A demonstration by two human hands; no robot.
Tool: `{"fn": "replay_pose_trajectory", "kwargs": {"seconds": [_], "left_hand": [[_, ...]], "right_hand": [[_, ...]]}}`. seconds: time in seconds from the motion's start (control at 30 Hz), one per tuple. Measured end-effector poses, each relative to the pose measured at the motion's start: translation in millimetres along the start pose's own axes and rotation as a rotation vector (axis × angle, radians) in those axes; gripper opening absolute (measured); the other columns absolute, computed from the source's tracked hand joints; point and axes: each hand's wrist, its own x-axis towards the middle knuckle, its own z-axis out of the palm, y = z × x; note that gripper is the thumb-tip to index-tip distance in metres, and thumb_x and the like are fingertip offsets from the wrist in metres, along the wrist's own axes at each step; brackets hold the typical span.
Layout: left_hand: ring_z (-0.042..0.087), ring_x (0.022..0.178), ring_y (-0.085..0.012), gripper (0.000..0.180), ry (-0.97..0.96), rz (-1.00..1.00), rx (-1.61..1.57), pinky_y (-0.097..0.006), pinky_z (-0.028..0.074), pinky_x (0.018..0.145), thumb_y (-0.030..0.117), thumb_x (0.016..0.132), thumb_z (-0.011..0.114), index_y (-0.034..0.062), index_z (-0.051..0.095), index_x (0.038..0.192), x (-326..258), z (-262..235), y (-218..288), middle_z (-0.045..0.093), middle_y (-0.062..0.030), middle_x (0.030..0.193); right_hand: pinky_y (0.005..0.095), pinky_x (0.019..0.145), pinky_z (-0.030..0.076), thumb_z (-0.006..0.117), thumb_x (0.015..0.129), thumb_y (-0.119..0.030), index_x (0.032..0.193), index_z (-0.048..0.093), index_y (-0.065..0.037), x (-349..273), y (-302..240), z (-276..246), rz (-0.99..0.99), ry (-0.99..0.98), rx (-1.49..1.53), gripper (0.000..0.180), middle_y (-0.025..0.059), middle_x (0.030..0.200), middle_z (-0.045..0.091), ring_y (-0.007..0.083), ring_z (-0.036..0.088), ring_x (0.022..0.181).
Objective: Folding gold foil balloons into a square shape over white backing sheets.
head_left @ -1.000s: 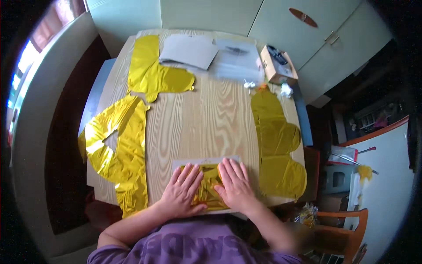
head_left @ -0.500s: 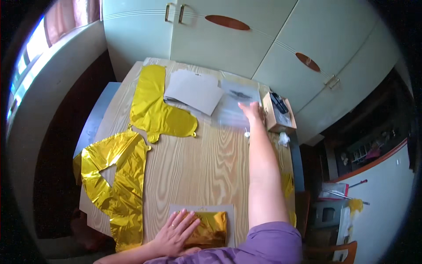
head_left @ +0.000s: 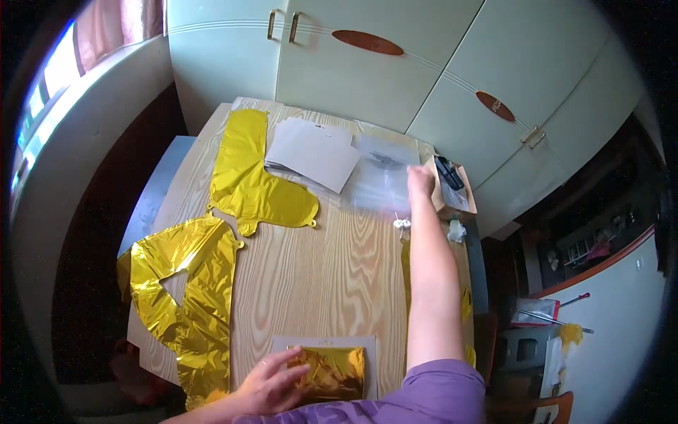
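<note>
Near the front edge of the table lies a folded gold foil balloon (head_left: 337,371) on a grey card (head_left: 370,353). My left hand (head_left: 272,380) is over its left side, fingers apart and holding nothing. My right arm stretches to the far right, where my right hand (head_left: 420,182) is closed at the right edge of the flat clear plastic bags (head_left: 374,187). The fingertips are partly hidden, but they appear to pinch a bag's edge. Beside the bags, to their left, lies a stack of pale cards (head_left: 311,152).
Flat gold foil balloons, one boot-shaped (head_left: 244,184) and one with a triangular hole (head_left: 205,283), cover the table's left side. At the right stand an open box (head_left: 459,194) with black items and a crumpled white piece (head_left: 456,231). More gold foil (head_left: 467,311) lies beside my right forearm.
My right hand has moved slightly right and its outstretched thumb has drawn in at the bags' edge. My left hand has lifted from lying flat on the folded foil, and its fingers now bend.
</note>
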Motion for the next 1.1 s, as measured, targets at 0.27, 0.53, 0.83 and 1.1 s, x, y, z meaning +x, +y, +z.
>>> {"fn": "replay_pose_trajectory", "kwargs": {"seconds": [0.27, 0.53, 0.83, 1.1], "left_hand": [[0.065, 0.107, -0.0377, 0.042, 0.255, 0.067, 0.290, -0.045, 0.053, 0.090, 0.012, 0.074, 0.082, 0.0071, 0.069, 0.114, 53.0, -65.1, 54.4, 0.063, -0.0199, 0.124], [0.058, 0.115, -0.0346, 0.048, 0.176, 0.052, 0.652, -0.045, 0.049, 0.096, 0.034, 0.080, 0.078, 0.0078, 0.065, 0.118, 106.3, -22.2, -4.9, 0.061, -0.0143, 0.124], [0.065, 0.098, -0.0272, 0.015, 0.111, 0.175, 0.641, -0.042, 0.051, 0.084, 0.023, 0.084, 0.072, 0.0116, 0.072, 0.093, 78.9, -5.1, -93.7, 0.069, -0.0052, 0.100], [0.066, 0.082, -0.0253, 0.019, 0.159, 0.226, 0.562, -0.042, 0.049, 0.079, 0.023, 0.083, 0.071, 0.0094, 0.069, 0.070, 89.1, -16.2, -79.1, 0.065, -0.0079, 0.079]], "right_hand": [[0.0345, 0.061, 0.048, 0.069, 0.090, -0.016, 0.079, 0.062, -0.005, -157.4, -151.7, -131.3, -0.475, -0.189, 0.218, 0.018, 0.0075, 0.073, 0.062, 0.0205, 0.060, 0.063], [0.0361, 0.062, 0.050, 0.071, 0.086, -0.011, 0.078, 0.061, -0.002, -371.4, -127.0, -152.1, -0.375, -0.511, 0.221, 0.015, 0.0109, 0.077, 0.060, 0.0246, 0.062, 0.066], [0.0418, 0.099, 0.047, 0.068, 0.089, -0.015, 0.100, 0.073, -0.002, -410.3, -102.2, -198.8, -0.868, -0.524, -0.313, 0.018, 0.0170, 0.121, 0.067, 0.0327, 0.060, 0.117], [0.0451, 0.093, 0.048, 0.065, 0.086, -0.014, 0.112, 0.068, 0.000, -455.4, -116.1, -187.2, -0.836, -0.617, -0.131, 0.029, 0.0150, 0.105, 0.066, 0.0333, 0.060, 0.101]]}}
